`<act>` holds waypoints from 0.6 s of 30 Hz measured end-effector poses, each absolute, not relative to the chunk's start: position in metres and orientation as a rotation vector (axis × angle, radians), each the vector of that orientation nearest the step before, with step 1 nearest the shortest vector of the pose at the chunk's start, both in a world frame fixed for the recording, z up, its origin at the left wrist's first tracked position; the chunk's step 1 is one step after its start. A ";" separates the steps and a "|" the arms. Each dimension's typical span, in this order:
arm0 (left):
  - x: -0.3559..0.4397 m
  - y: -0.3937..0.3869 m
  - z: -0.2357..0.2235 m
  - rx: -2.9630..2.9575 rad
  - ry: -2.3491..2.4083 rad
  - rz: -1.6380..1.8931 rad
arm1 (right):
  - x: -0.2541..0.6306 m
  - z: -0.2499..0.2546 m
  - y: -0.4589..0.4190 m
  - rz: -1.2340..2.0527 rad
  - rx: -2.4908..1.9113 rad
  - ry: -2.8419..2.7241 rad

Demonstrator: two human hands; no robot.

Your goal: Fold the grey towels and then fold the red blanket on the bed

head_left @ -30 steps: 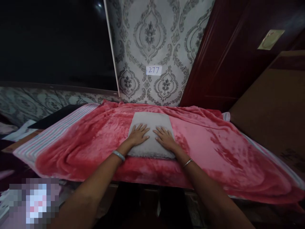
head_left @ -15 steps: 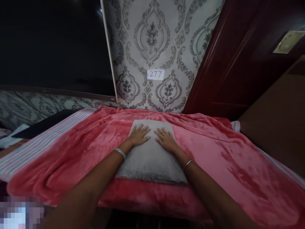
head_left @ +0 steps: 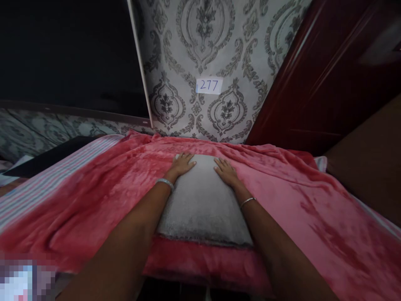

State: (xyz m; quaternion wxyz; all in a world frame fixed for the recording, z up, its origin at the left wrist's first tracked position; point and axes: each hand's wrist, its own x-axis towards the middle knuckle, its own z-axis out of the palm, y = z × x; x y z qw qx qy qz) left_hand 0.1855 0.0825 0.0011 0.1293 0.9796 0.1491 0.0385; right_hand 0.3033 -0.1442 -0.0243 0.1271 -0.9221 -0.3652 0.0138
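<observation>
Spread flat, a left hand [head_left: 182, 165] and a right hand [head_left: 227, 172] rest on the far corners of a gray plush pad [head_left: 205, 205], which lies midway along a pink-red fleece blanket [head_left: 278, 205]. Each grip is open, closed on nothing. The pad looks light, soft and unbreakable, best lifted by its near edge; forearms [head_left: 131, 234] partly cover its sides. Beyond are a black screen [head_left: 65, 54] and a card marked 277 [head_left: 209, 85]; a brown box [head_left: 369, 163] crowds the right.
</observation>
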 end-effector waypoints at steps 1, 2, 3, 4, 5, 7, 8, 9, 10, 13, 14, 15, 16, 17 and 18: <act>0.184 0.082 0.002 2.846 0.421 0.113 | 0.303 -0.024 -0.145 0.039 -2.681 -1.063; 0.181 0.082 0.002 2.850 0.409 0.109 | 0.303 -0.023 -0.145 0.036 -2.678 -1.064; 0.176 0.081 0.003 2.855 0.394 0.098 | 0.302 -0.023 -0.146 0.035 -2.676 -1.064; 0.170 0.081 0.003 2.859 0.376 0.079 | 0.301 -0.022 -0.146 0.038 -2.676 -1.064; 0.162 0.081 0.003 2.861 0.350 0.054 | 0.300 -0.022 -0.147 0.045 -2.679 -1.063; 0.140 0.083 0.000 2.853 0.275 0.000 | 0.299 -0.021 -0.147 0.060 -2.695 -1.055; 0.127 0.084 -0.002 2.845 0.241 -0.012 | 0.299 -0.020 -0.147 0.065 -2.702 -1.052; 0.113 0.086 -0.005 2.837 0.215 -0.013 | 0.299 -0.019 -0.147 0.070 -2.707 -1.049; 0.099 0.088 -0.008 2.828 0.203 -0.004 | 0.299 -0.019 -0.148 0.078 -2.709 -1.045; 0.061 0.091 -0.016 2.797 0.224 0.038 | 0.297 -0.015 -0.151 0.142 -2.698 -1.025; 0.052 0.090 -0.017 2.789 0.234 0.047 | 0.294 -0.013 -0.154 0.169 -2.693 -1.021; 0.046 0.088 -0.017 2.782 0.246 0.054 | 0.287 -0.011 -0.158 0.190 -2.688 -1.024; 0.041 0.084 -0.017 2.777 0.271 0.060 | 0.278 -0.010 -0.163 0.199 -2.682 -1.037; 0.038 0.078 -0.015 2.775 0.313 0.069 | 0.266 -0.009 -0.169 0.197 -2.674 -1.062; 0.036 0.069 -0.013 2.776 0.365 0.085 | 0.251 -0.008 -0.175 0.184 -2.662 -1.101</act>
